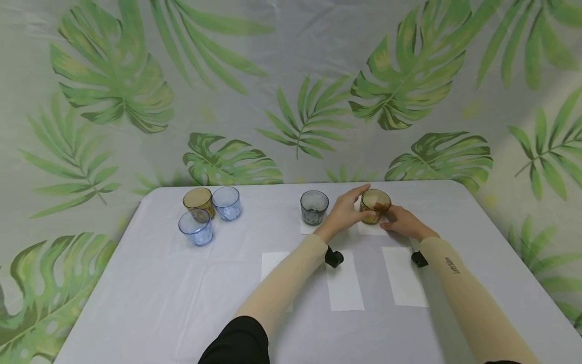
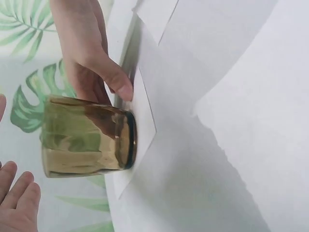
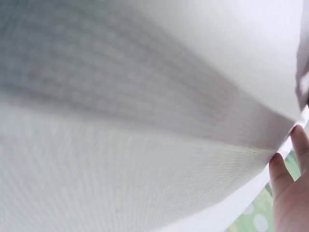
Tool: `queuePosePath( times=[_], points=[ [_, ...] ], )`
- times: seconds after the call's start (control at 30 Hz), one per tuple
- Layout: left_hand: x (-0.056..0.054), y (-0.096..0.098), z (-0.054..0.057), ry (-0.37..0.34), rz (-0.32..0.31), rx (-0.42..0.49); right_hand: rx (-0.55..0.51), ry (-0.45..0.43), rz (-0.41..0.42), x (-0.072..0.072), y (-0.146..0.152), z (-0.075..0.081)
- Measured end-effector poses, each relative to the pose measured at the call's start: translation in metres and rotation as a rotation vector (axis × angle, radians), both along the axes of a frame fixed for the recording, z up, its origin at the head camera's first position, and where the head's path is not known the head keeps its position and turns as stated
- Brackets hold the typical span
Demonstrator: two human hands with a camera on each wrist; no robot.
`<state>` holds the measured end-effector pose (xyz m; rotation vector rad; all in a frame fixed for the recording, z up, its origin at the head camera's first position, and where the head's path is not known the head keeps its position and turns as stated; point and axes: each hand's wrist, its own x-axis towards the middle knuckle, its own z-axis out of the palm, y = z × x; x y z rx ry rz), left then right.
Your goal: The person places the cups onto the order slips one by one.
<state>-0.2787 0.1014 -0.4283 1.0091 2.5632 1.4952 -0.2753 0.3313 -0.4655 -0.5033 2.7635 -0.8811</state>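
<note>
Black sleeve nearest the head camera; left hand has fingers extended, not wrapped round the amber glass between the hands, while the right hand sits against its right side, gripping or not, can't tell. Glass looks upright on its paper piece. Best handling, I'd judge: centre base on paper, ease fingers off evenly, left knuckles clear of the gray glass.

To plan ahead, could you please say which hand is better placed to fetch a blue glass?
Probably the left hand: it's nearer both blue glasses, with the right hand beyond an amber glass.
</note>
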Motion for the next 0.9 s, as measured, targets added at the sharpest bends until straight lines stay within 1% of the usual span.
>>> queuePosePath(
  times=[0.1, 0.2, 0.27, 0.3, 0.4, 0.5, 0.53, 0.57, 0.67, 0.77, 0.8, 0.9],
  points=[
    [0.006, -0.005, 0.004, 0.004, -0.046, 0.033, -0.029, 0.023, 0.027, 0.001, 0.002, 0.0],
    [0.012, -0.012, 0.007, -0.006, -0.077, 0.059, -0.04, 0.03, 0.045, 0.003, 0.003, 0.002],
    [0.015, -0.017, 0.01, -0.007, -0.095, 0.068, -0.029, 0.015, 0.037, 0.004, 0.001, 0.004],
    [0.017, -0.02, 0.011, -0.01, -0.108, 0.078, -0.024, -0.007, 0.025, 0.004, 0.0, 0.005],
    [0.023, -0.03, 0.016, 0.008, -0.137, 0.09, 0.011, -0.038, -0.009, 0.005, -0.005, 0.008],
    [0.03, -0.041, 0.019, 0.006, -0.162, 0.118, 0.033, -0.044, -0.02, 0.006, -0.006, 0.009],
    [0.032, -0.045, 0.02, 0.004, -0.167, 0.131, 0.04, -0.042, -0.024, 0.006, -0.006, 0.009],
    [0.037, -0.049, 0.026, -0.005, -0.171, 0.143, 0.045, -0.038, -0.027, 0.006, -0.006, 0.009],
    [0.043, -0.061, 0.028, -0.029, -0.186, 0.174, 0.062, -0.035, -0.036, 0.006, -0.005, 0.009],
    [0.048, -0.072, 0.031, -0.034, -0.182, 0.166, 0.08, -0.042, -0.046, 0.006, -0.005, 0.011],
    [0.046, -0.075, 0.027, -0.027, -0.178, 0.161, 0.084, -0.043, -0.048, 0.006, -0.004, 0.011],
    [0.049, -0.087, 0.029, -0.012, -0.169, 0.146, 0.094, -0.04, -0.052, 0.006, -0.003, 0.012]
  ],
)
